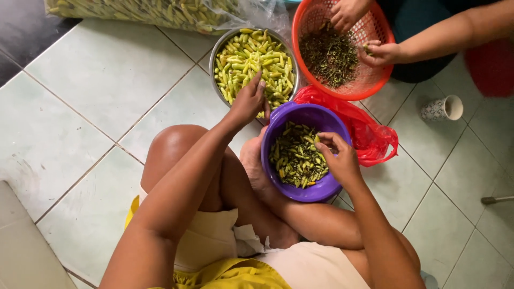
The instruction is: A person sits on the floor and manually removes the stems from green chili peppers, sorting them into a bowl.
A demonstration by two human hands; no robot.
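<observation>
My left hand [249,99] reaches into a metal bowl [215,52] full of yellow-green chili peppers [251,56], fingers closed on the peppers at the bowl's near edge. My right hand [338,158] hovers over the right rim of a purple bowl [308,192] that holds several green stems and pepper bits [296,158]; its fingertips pinch a small piece. The purple bowl rests against my foot and crossed legs.
Another person's two hands [380,52] work over an orange plastic basket [369,85] of dark stems. A red plastic bag [369,136] lies beside the purple bowl. A clear bag of peppers [155,12] lies at the top. A patterned cup [441,108] stands on the tiled floor.
</observation>
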